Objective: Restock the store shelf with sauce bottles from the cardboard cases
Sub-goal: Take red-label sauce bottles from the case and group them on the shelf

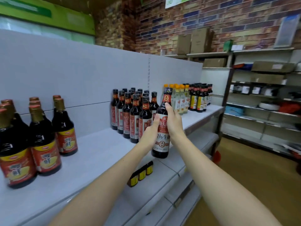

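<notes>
Gold-capped bottles (pixel 40 141) stand at the shelf's (pixel 97 149) left. Farther right, a dark cluster (pixel 132 115). Beside it, the left hand (pixel 150 132) and right hand (pixel 173 121) wrap their fingers (pixel 167 108) round one bottle (pixel 162 124), upright above the shelf's front edge.

A brick wall (pixel 228 22) rises behind the aisle, with a green sign band (pixel 48 15) along the top left. On the right, side shelving (pixel 260 111) carries brown boxes (pixel 273 66) and small blurred items, and two tall cartons (pixel 195 40) stand on its top ledge. The floor (pixel 252 185) below is tan.
</notes>
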